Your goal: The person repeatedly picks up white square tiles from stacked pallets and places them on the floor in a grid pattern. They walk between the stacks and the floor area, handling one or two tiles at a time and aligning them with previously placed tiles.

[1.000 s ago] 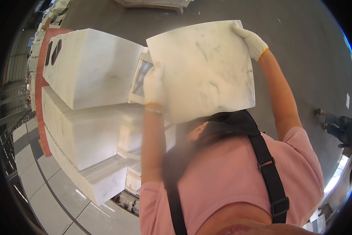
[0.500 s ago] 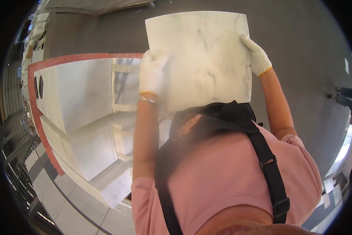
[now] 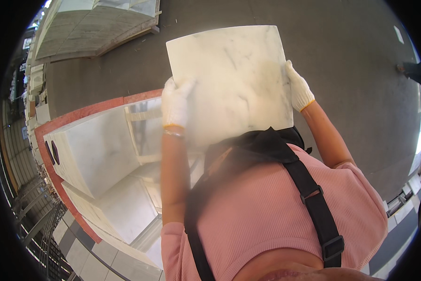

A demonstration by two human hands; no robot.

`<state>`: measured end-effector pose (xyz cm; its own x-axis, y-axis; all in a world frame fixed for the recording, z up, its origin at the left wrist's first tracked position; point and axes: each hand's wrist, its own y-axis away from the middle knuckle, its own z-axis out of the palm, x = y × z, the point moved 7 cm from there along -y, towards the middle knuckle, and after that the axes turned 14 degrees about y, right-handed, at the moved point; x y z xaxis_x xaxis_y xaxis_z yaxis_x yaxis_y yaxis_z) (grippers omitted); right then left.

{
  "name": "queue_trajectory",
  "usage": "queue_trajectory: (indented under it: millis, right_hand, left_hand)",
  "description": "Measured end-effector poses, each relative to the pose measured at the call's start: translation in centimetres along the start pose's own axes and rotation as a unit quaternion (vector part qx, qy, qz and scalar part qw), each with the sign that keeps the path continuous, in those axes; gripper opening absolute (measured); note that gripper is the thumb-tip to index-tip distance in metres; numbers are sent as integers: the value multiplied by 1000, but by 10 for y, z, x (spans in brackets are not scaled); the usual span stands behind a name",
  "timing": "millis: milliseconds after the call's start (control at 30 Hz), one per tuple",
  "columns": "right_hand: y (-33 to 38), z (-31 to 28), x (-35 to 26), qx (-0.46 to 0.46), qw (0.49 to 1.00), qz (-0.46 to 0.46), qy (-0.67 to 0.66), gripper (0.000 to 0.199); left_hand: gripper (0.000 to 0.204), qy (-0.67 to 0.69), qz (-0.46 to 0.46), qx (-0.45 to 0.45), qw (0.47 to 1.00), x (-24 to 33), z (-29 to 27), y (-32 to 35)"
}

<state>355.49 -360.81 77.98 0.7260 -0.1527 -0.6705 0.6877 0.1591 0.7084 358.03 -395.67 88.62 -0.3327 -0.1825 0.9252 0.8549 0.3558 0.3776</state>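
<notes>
A white marble tile (image 3: 229, 79) with grey-green veins is held up in front of my body, its near edge close to my black apron (image 3: 262, 147). My left hand (image 3: 175, 103), in a white knitted glove, grips the tile's left side with the thumb over its face. On the opposite side, my right hand (image 3: 298, 86), gloved the same way, clasps the right edge; most of its fingers are hidden behind the tile. A soft blur lies over the tile's lower left part.
To my left, stacks of white marble tiles (image 3: 100, 154) stand by a red-edged frame (image 3: 91, 108). A large pile of slabs on wood (image 3: 93, 33) sits at the far left. Grey floor (image 3: 351, 56) stretches right, where a person's leg (image 3: 412, 71) shows at the rim.
My view has turned, so the slab pile at the far left shows more and the red-edged frame sits lower. The tile appears slightly lower and further left, still in both hands.
</notes>
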Motion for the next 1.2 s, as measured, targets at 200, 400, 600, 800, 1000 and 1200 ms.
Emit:
queue_trajectory:
  millis: [200,400,600,800,1000,1200]
  right_hand:
    - [0,12,-8,12,1000,-3,1,74]
    - [-8,28,-11,-38,998,5,-49,77]
    - [-11,46,-16,-91,995,2,-42,79]
    - [-7,53,-21,-97,995,-5,-31,78]
    - [-16,51,-29,-79,996,-14,34,82]
    - [-23,70,-92,-77,983,-137,97,86]
  left_hand:
    - [37,52,2,30,998,5,-11,1]
    - [46,88,2,92,992,3,-34,10]
    - [42,170,7,82,982,6,-47,25]
    - [47,231,-7,92,968,10,-47,43]
    - [44,264,13,75,962,6,-52,48]
    - [49,243,77,139,957,12,-57,21]
